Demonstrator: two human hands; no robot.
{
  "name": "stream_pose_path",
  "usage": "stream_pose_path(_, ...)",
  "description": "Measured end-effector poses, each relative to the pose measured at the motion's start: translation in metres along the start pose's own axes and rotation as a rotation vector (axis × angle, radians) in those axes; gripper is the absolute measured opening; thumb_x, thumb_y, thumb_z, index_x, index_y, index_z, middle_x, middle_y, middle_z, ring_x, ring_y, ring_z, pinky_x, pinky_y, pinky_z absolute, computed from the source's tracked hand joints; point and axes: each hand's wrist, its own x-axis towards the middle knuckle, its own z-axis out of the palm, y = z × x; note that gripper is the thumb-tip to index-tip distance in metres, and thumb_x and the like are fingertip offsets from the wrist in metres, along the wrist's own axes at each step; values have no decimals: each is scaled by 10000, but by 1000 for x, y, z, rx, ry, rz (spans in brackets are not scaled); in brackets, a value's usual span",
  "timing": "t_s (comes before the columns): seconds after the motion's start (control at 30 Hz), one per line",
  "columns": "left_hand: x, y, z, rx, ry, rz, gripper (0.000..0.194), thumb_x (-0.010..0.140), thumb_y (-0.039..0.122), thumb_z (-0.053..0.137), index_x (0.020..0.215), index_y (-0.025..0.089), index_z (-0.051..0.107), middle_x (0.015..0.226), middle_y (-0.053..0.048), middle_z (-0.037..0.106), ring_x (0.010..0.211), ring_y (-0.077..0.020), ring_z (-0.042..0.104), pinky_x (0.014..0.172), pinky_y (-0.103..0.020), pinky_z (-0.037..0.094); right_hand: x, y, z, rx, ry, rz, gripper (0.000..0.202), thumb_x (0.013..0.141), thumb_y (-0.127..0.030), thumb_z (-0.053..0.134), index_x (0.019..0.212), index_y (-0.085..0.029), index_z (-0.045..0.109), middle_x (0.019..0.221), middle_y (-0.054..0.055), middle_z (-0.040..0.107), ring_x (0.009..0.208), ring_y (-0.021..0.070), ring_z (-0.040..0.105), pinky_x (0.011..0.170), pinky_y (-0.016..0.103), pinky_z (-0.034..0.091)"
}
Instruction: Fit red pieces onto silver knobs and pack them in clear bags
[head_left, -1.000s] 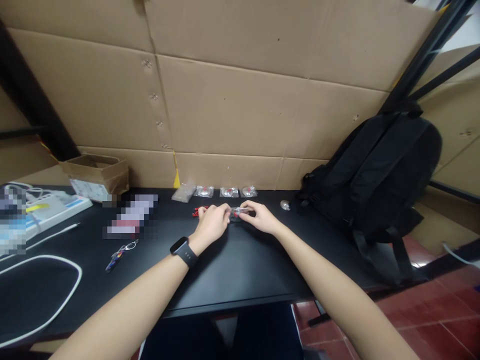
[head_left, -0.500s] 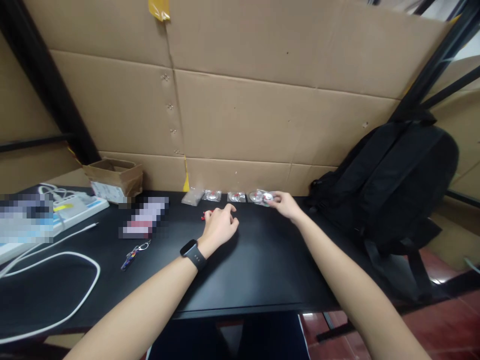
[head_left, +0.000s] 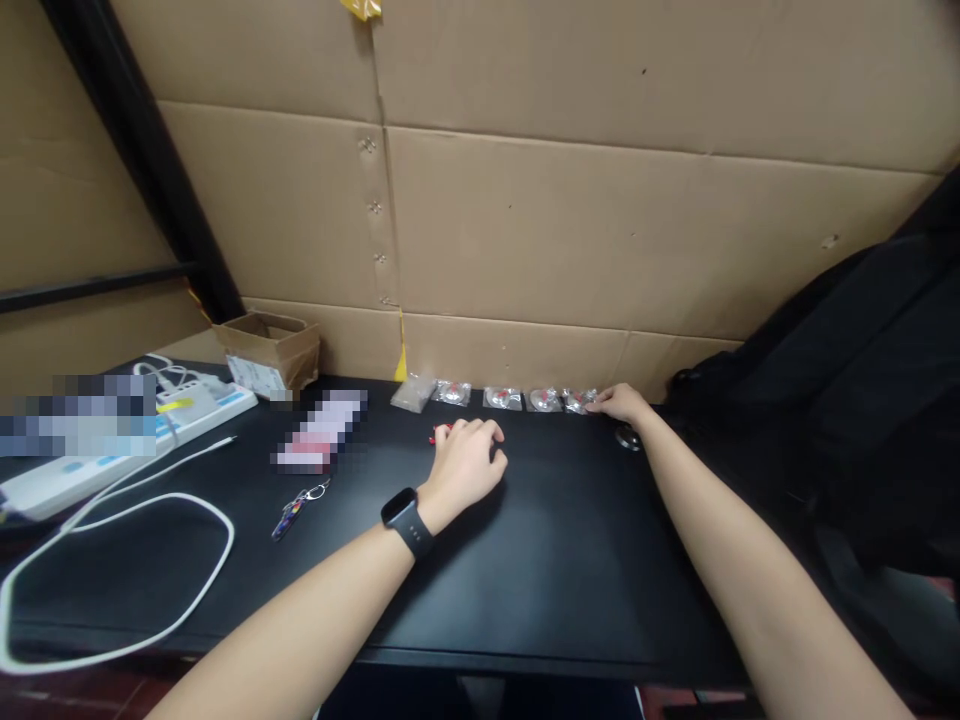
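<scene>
Right hand (head_left: 619, 402) is pinching the rightmost clear packet (head_left: 579, 402) at the table's (head_left: 555, 560) far edge; left hand (head_left: 466, 463) is loosely curled over the red thing (head_left: 439, 433), grip can't tell.

Cardboard wall above a black table
You are facing creased brown cardboard (head_left: 525, 230) rising behind the black tabletop (head_left: 555, 560); a dark post (head_left: 142, 150) is slanting at left, light is glinting softly off the table, and reddish flooring (head_left: 671, 702), probably tiled, is showing below.
</scene>
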Motion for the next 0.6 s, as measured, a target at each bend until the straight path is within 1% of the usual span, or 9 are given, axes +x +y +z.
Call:
stream_pose_path(0.03, 5, -7, -5, 12, 36, -19, 147, 841, 244, 585, 977, 267, 636, 997, -38, 727, 1017, -268, 608, 886, -449, 342, 1, 1, 2, -17, 22, 0, 278, 561, -419, 867, 647, -182, 751, 663, 71, 730, 675, 229, 696, 647, 297, 529)
stream_pose_path(0.1, 17, -29, -19, 26, 142, -84, 172, 860, 269, 585, 1026, 276, 627, 1080, -48, 720, 1081, -277, 609, 915, -459, 349, -2, 2, 4, -55, 83, 1, 342, 546, -470, 869, 724, -196, 769, 774, 90, 762, 787, 269, 721, 715, 332, 539)
stream_pose_path(0.17, 30, -57, -33, 44, 289, -221, 194, 906, 310, 550, 1086, 263, 607, 1138, -77, 715, 1129, -294, 610, 937, -469, 361, -9, 0, 4, -93, 161, 16, 403, 565, -512, 850, 825, -213, 779, 897, 102, 780, 892, 300, 725, 776, 372, 540)
stream_pose_path(0.23, 41, -86, -45, 30, 397, -381, 242, 938, 339, 521, 1150, 249, 596, 1180, -95, 716, 1170, -305, 611, 967, -475, 366, -19, -5, 1, -115, 232, 33, 428, 615, -540, 811, 912, -234, 777, 986, 96, 780, 973, 320, 715, 824, 408, 529)
stream_pose_path(0.3, 47, -109, -51, -35, 390, -497, 281, 940, 383, 539, 1175, 247, 612, 1193, -90, 728, 1174, -301, 626, 979, -454, 380, -31, -11, -3, -110, 271, 39, 395, 670, -523, 771, 950, -244, 773, 1017, 89, 778, 1008, 325, 705, 844, 422, 517)
stream_pose_path(0.37, 49, -123, -50, -89, 339, -540, 305, 927, 416, 564, 1179, 260, 636, 1178, -78, 744, 1175, -298, 637, 975, -431, 394, -45, -17, -9, -99, 289, 36, 332, 706, -462, 743, 959, -249, 769, 1018, 80, 777, 1015, 317, 702, 842, 412, 509)
stream_pose_path(0.47, 49, -130, -44, -60, 297, -523, 282, 898, 364, 594, 1165, 301, 658, 1084, -48, 776, 1160, -305, 650, 987, -448, 378, -66, -23, -17, -86, 306, 27, 283, 724, -369, 708, 982, -262, 758, 1026, 53, 774, 1036, 295, 695, 842, 391, 498)
stream_pose_path(0.6, 47, -131, -40, 8, 322, -479, 251, 849, 278, 603, 1092, 307, 659, 994, -26, 788, 1098, -306, 673, 1001, -469, 354, -95, -21, -22, -95, 364, -3, 289, 733, -337, 675, 1007, -278, 746, 1032, 31, 767, 1037, 277, 687, 857, 391, 484)
